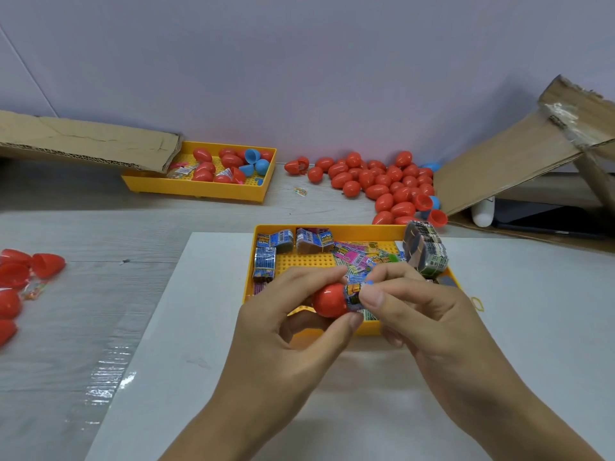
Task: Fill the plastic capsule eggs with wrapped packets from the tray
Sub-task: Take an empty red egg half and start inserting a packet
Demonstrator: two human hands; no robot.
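Left hand (286,327) grips a red egg half (327,300) (over the tray (332,261)); right hand (416,304) pinches a packet (354,296).

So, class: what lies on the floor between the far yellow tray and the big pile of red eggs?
In the head view, only a small colourful packet on bare floor.

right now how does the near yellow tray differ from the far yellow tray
The near yellow tray holds wrapped packets; the far yellow tray holds mostly red eggs and blue halves. The near one sits on the white board; the far one is on the wood surface, partly under cardboard. Both have perforated floors.
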